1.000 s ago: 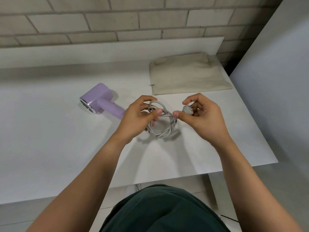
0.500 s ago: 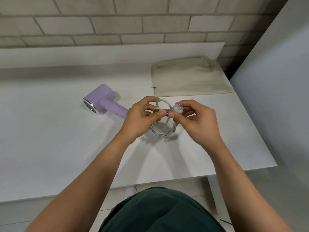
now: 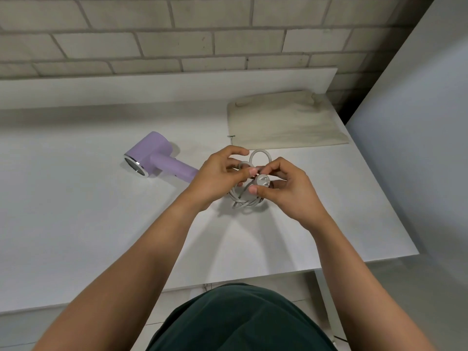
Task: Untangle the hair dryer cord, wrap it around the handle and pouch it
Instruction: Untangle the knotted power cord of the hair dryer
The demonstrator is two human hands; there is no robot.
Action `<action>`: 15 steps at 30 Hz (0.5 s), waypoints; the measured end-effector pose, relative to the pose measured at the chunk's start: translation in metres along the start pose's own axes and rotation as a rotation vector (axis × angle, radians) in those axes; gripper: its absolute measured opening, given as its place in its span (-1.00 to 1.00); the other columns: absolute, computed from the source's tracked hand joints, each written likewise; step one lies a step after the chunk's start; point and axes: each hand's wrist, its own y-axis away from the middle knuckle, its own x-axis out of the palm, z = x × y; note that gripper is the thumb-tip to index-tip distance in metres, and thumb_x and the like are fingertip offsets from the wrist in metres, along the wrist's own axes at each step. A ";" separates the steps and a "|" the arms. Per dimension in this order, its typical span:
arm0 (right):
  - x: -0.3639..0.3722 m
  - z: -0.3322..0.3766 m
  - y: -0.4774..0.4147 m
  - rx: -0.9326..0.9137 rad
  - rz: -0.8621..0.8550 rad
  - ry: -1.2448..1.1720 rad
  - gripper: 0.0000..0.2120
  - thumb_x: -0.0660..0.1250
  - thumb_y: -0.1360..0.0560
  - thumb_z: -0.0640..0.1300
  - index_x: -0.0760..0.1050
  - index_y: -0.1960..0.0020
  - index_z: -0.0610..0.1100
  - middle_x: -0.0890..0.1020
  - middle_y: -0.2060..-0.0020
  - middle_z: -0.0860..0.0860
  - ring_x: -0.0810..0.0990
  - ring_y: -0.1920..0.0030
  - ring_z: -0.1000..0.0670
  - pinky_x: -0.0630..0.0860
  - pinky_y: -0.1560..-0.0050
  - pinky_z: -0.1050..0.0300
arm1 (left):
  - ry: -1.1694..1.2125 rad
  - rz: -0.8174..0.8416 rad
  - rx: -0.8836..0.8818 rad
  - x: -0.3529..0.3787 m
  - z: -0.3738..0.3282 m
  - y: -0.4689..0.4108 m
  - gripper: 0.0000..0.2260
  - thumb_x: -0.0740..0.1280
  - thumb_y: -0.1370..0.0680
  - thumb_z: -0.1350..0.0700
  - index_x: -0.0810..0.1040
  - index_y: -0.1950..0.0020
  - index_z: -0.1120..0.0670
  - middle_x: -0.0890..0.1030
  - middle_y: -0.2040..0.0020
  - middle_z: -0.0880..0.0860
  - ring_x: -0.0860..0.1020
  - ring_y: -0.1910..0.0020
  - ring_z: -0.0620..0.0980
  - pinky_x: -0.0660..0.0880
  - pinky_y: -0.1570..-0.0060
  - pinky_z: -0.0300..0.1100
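A lilac hair dryer [image 3: 152, 155] lies on its side on the white table [image 3: 76, 224], its handle pointing right toward my hands. Its grey cord [image 3: 243, 200] sits in a tangled bundle at mid-table, with one loop standing up behind my fingers. My left hand [image 3: 217, 178] pinches strands of the cord at the bundle's top. My right hand [image 3: 286, 188] pinches the round grey plug [image 3: 263, 180] between thumb and fingers, just right of the left thumb. A beige cloth pouch [image 3: 286, 122] lies flat at the table's back right.
A low white ledge [image 3: 152, 84] and a brick wall run behind the table. A pale panel [image 3: 417, 122] stands along the right side. The table's front edge is near my body, its right edge just past the pouch.
My right hand has brought the plug leftward, in against the cord bundle and my left fingers. The two hands now meet over the tangle. The dryer has stayed in place.
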 end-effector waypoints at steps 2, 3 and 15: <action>-0.001 -0.003 -0.001 -0.017 -0.016 0.044 -0.68 0.67 -0.36 -0.18 0.56 0.05 -0.07 0.73 0.03 0.06 0.73 0.00 -0.03 0.69 -0.04 -0.10 | 0.052 0.023 -0.016 0.001 -0.002 0.000 -0.65 0.51 -0.54 0.12 0.50 -0.27 0.05 0.74 0.00 0.06 0.66 0.14 0.00 0.61 -0.05 -0.03; -0.001 -0.004 -0.001 -0.022 -0.026 0.069 -0.69 0.67 -0.35 -0.16 0.56 0.06 -0.05 0.73 0.06 0.08 0.72 0.03 0.00 0.68 -0.01 -0.05 | 0.061 0.027 -0.020 0.000 -0.002 0.000 -0.66 0.50 -0.55 0.12 0.49 -0.27 0.06 0.74 -0.02 0.06 0.66 0.11 0.00 0.61 -0.07 -0.01; 0.004 -0.011 -0.011 -0.004 -0.137 0.158 -0.80 0.55 -0.49 -0.01 0.62 -0.07 0.06 0.69 0.06 0.10 0.67 0.32 -0.09 0.63 0.17 0.07 | -0.452 0.355 0.070 -0.007 0.032 -0.001 0.07 0.60 -0.40 0.03 -0.11 -0.63 -0.28 0.25 -0.58 -0.11 0.37 -0.47 -0.15 0.39 -0.41 -0.19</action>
